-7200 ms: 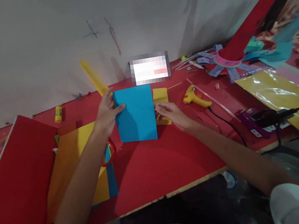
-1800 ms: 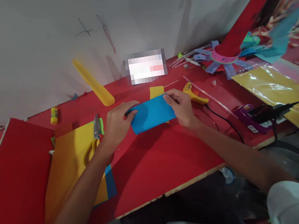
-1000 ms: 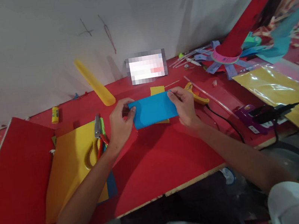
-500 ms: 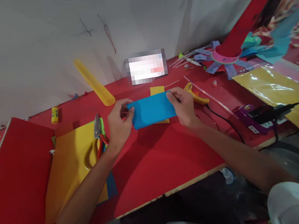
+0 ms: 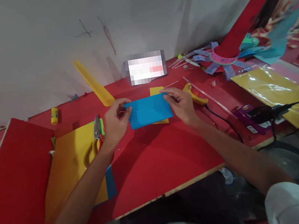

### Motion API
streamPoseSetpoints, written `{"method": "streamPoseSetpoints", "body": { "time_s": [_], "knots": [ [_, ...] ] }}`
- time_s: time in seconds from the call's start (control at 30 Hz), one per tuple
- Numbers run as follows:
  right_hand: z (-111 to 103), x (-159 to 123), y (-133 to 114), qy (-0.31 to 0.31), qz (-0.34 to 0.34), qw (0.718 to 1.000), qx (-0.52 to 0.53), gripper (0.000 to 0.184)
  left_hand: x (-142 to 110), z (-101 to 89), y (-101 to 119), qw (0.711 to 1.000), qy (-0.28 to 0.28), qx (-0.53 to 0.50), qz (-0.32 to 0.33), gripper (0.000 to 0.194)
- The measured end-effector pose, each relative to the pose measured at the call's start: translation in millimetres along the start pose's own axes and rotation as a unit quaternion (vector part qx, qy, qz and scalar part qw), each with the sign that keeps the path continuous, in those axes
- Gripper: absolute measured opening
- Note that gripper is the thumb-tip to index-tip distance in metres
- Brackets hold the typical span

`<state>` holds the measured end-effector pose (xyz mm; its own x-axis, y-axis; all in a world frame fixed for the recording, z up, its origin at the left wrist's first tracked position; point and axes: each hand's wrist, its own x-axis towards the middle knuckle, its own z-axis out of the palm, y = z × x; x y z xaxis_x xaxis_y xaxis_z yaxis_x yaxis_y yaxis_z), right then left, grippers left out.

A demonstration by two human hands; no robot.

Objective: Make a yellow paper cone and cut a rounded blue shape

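Observation:
A blue rectangle of paper or thin card (image 5: 149,111) is held up between my two hands, above the red table (image 5: 159,156). My left hand (image 5: 117,121) pinches its upper left corner between thumb and fingers. At the upper right corner, my right hand (image 5: 181,104) has thumb and fingertips on the edge. Partly hidden behind the blue piece is a small yellow paper piece (image 5: 156,90). Left of my left hand, scissors with yellow and red handles (image 5: 96,133) lie on a yellow sheet (image 5: 68,155). Beyond my right hand rests a yellow glue gun (image 5: 196,97) with a black cord.
A red panel (image 5: 16,186) stands at the left. Near the wall are a glue stick (image 5: 54,116), a yellow folded strip (image 5: 94,83) and a blurred-out screen (image 5: 147,69). To the right sit a purple power strip (image 5: 245,119), wrapped yellow sheets (image 5: 270,89) and a red cone (image 5: 250,12).
Both hands and the blue piece have shifted very slightly left. My right hand's fingers have slid a little along the right corner, showing more of that edge.

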<state>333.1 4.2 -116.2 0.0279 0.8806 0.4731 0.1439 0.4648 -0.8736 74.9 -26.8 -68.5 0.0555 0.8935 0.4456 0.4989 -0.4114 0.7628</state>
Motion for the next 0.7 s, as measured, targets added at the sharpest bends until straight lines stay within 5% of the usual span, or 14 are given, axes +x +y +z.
{"method": "streamPoseSetpoints", "body": {
  "time_s": [0.7],
  "knots": [
    [-2,6,18,-0.046,0.034,0.998,0.005,0.03,4,-6.5,-11,1.0,-0.016,0.006,0.027,0.028]
  ]
}}
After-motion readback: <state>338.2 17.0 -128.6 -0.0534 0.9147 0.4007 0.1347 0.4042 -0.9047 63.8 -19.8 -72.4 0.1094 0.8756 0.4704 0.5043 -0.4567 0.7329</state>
